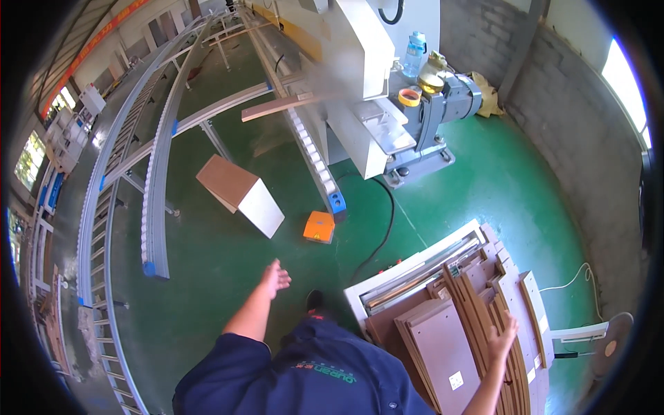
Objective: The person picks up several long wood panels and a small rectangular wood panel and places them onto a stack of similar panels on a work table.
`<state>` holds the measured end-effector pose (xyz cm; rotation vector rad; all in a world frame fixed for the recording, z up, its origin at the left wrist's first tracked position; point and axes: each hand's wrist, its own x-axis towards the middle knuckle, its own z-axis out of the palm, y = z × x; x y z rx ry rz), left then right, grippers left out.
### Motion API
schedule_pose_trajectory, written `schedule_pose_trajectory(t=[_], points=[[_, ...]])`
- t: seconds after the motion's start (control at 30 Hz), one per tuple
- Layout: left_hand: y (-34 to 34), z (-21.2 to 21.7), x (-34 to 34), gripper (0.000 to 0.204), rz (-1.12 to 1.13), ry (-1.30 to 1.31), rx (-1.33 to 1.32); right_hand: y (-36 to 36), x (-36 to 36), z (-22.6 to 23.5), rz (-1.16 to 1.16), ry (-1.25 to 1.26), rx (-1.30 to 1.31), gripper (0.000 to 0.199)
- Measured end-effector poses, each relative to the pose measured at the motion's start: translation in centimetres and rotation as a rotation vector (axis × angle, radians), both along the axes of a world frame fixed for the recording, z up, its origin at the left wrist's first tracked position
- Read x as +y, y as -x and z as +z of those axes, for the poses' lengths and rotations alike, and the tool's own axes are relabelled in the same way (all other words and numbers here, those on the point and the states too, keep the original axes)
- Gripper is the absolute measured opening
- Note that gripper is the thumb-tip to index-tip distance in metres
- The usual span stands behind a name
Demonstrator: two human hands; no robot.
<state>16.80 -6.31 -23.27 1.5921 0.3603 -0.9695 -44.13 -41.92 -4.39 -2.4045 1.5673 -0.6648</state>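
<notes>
Right hand (503, 335) rests open, palm flat, on stacked curved wood panels (477, 311) at the person's right; left hand (276, 278) hangs open & empty above green floor (207, 263), well apart from stack.

Brown panels (453, 332) (green floor (228, 256))

green floor (207, 263): tilted brown-white box (240, 194), orange pedal (319, 227), black cable (387, 221), stacked wood panels (449, 332).

Left hand (276, 279) open — right hand (501, 337) flat
</notes>
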Motion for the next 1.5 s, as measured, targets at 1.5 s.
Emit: schedule_pose_trajectory(t=[1.5], points=[[-8.0,21.9,-16.1,0.04,-0.11,0.767,-0.223,-32.2,11.9,2.4,0.006,-0.727,-1.258,0.047]])
